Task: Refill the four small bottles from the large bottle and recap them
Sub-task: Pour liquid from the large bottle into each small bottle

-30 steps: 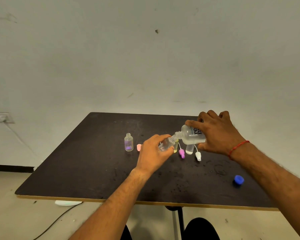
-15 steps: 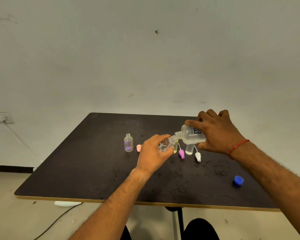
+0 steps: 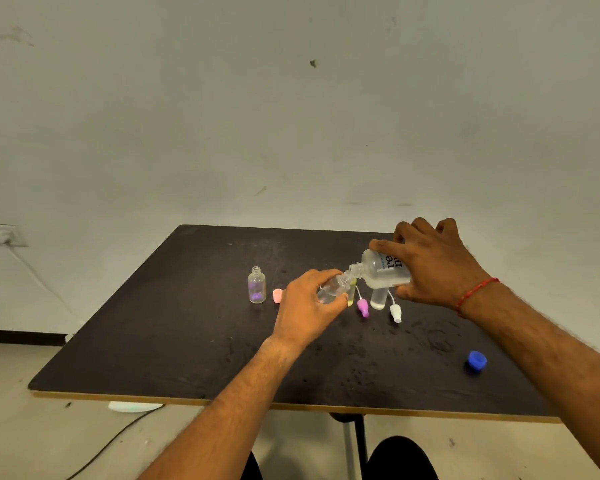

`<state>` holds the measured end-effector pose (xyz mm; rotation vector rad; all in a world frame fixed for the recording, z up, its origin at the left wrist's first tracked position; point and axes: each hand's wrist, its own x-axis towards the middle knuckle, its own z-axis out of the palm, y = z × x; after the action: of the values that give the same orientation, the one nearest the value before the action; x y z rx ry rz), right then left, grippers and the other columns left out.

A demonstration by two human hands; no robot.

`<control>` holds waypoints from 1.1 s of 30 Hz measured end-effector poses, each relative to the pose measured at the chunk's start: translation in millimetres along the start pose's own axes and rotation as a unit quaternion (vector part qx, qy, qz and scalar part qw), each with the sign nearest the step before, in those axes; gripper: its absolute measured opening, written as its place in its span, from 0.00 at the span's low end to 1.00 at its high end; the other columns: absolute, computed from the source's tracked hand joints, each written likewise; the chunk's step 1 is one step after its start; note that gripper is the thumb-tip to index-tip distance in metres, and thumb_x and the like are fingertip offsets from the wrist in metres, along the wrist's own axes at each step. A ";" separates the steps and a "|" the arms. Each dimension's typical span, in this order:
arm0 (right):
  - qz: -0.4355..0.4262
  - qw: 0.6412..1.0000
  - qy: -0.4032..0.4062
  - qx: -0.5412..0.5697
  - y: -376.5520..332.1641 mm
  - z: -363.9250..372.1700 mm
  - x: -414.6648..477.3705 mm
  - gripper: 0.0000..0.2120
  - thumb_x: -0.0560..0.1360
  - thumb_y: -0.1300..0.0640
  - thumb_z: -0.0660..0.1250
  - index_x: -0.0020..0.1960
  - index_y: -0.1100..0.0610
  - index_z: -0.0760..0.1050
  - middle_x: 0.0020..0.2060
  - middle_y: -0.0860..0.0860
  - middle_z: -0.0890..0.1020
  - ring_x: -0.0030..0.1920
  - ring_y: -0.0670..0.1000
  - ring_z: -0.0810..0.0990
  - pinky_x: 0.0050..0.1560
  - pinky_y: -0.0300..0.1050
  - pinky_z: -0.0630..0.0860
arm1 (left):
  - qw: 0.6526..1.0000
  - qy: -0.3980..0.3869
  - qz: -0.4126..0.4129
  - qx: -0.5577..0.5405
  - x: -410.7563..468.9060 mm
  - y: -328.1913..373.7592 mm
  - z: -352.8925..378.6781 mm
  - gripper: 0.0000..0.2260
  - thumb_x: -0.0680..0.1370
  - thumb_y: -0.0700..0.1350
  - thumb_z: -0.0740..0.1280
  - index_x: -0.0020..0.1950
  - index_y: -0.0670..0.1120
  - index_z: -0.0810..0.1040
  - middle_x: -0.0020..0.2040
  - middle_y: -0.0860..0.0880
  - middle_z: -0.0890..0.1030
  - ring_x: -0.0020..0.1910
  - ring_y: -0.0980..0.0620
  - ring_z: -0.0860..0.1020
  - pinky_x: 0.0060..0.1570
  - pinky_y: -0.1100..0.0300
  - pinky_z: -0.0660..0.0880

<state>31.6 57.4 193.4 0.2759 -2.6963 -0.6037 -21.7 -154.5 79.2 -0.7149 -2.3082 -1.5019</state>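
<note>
My right hand [image 3: 430,265] grips the large clear bottle [image 3: 383,270], tipped on its side with its open neck pointing left. Its neck meets the mouth of a small clear bottle [image 3: 333,289] that my left hand [image 3: 305,306] holds tilted above the dark table [image 3: 187,341]. Another small bottle [image 3: 257,285], uncapped and upright, stands to the left. A small bottle [image 3: 378,298] stands under the large one, and a yellowish one [image 3: 352,292] is partly hidden behind my left fingers. Loose pink [image 3: 277,295], purple [image 3: 363,307] and white [image 3: 395,312] caps lie on the table.
A blue cap [image 3: 477,360] lies at the table's right front. Water drops speckle the surface near it. A wall socket [image 3: 0,234] with a cable sits at the far left, and the cable runs across the floor.
Both hands and the two bottles have held almost still; only the camera view shifted slightly.
</note>
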 end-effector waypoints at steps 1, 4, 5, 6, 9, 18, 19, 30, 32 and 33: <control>0.000 1.000 0.002 0.001 0.1 0.4 0.3 0.39 0.60 0.38 0.73 0.69 0.39 0.66 0.51 0.49 0.74 0.53 0.53 0.73 0.50 0.54 0.66 | 1.000 0.000 0.000 -0.001 0.2 -0.1 -0.1 0.16 0.76 0.49 0.74 0.63 0.52 0.82 0.54 0.55 0.83 0.52 0.58 0.81 0.52 0.69 0.77; -0.002 1.000 0.001 0.000 0.0 1.4 0.8 0.39 0.60 0.38 0.73 0.69 0.39 0.65 0.52 0.48 0.74 0.54 0.52 0.73 0.50 0.54 0.67 | 1.000 0.001 0.002 0.003 -0.2 0.1 -0.5 0.16 0.76 0.49 0.74 0.63 0.52 0.82 0.54 0.56 0.83 0.52 0.58 0.81 0.52 0.67 0.78; -0.002 1.000 0.000 -0.002 -0.2 1.8 0.9 0.39 0.61 0.37 0.73 0.70 0.39 0.65 0.52 0.48 0.74 0.54 0.52 0.73 0.50 0.54 0.67 | 1.000 0.002 0.002 0.003 -0.3 0.1 -0.8 0.16 0.76 0.49 0.74 0.63 0.52 0.82 0.54 0.56 0.82 0.52 0.59 0.81 0.52 0.67 0.78; -0.001 1.000 -0.001 -0.002 -0.2 2.3 0.7 0.40 0.61 0.37 0.73 0.70 0.39 0.65 0.53 0.48 0.74 0.54 0.52 0.73 0.50 0.54 0.67 | 1.000 0.003 0.003 0.001 -0.7 0.3 -1.0 0.16 0.75 0.49 0.74 0.63 0.53 0.82 0.53 0.57 0.82 0.51 0.59 0.80 0.51 0.67 0.79; 0.003 1.000 0.000 0.000 -0.2 3.8 -0.2 0.40 0.60 0.37 0.74 0.69 0.39 0.65 0.52 0.48 0.74 0.54 0.52 0.73 0.50 0.53 0.66 | 1.000 0.002 0.003 -0.004 -1.0 0.0 -0.7 0.16 0.75 0.48 0.74 0.63 0.52 0.82 0.53 0.57 0.82 0.52 0.60 0.80 0.52 0.67 0.78; 0.021 0.999 -0.021 0.021 -3.2 6.6 -5.5 0.39 0.64 0.35 0.70 0.72 0.38 0.60 0.57 0.48 0.73 0.59 0.52 0.71 0.54 0.53 0.64 | 1.000 -0.001 0.004 -0.010 -2.0 -4.0 1.2 0.15 0.76 0.49 0.74 0.63 0.52 0.82 0.55 0.57 0.82 0.53 0.61 0.80 0.52 0.67 0.79; 0.026 0.999 -0.025 0.029 -4.0 7.4 -6.6 0.39 0.65 0.35 0.69 0.73 0.38 0.59 0.58 0.47 0.73 0.59 0.52 0.71 0.55 0.53 0.64 | 1.000 -0.002 0.004 -0.012 -1.7 -4.9 1.6 0.16 0.76 0.50 0.74 0.63 0.52 0.82 0.55 0.56 0.83 0.54 0.60 0.80 0.53 0.66 0.80; 0.124 0.970 -0.017 0.208 -24.4 35.1 -22.5 0.35 0.65 0.31 0.66 0.68 0.41 0.62 0.56 0.43 0.77 0.56 0.48 0.76 0.57 0.53 0.65 | 1.000 -0.011 -0.013 -0.024 0.0 -15.9 0.9 0.17 0.77 0.51 0.74 0.65 0.54 0.81 0.58 0.60 0.83 0.56 0.61 0.80 0.50 0.72 0.76; 0.154 0.950 0.000 0.270 -30.3 43.7 -27.2 0.33 0.65 0.30 0.66 0.65 0.40 0.64 0.55 0.41 0.78 0.54 0.47 0.77 0.57 0.53 0.67 | 0.999 -0.020 -0.031 -0.019 2.1 -23.0 -0.5 0.19 0.77 0.52 0.74 0.67 0.55 0.79 0.59 0.60 0.82 0.57 0.61 0.80 0.54 0.72 0.75; 0.167 0.941 0.006 0.295 -33.2 47.9 -29.4 0.32 0.65 0.30 0.67 0.64 0.40 0.65 0.55 0.41 0.78 0.53 0.47 0.78 0.57 0.53 0.67 | 0.999 -0.021 -0.039 -0.017 3.7 -27.8 -1.2 0.19 0.77 0.52 0.74 0.67 0.55 0.79 0.59 0.61 0.82 0.57 0.61 0.80 0.55 0.70 0.75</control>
<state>43.5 53.5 129.3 -0.0352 -2.7544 0.3156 -40.2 -163.9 60.3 -0.6794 -2.3727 -1.5765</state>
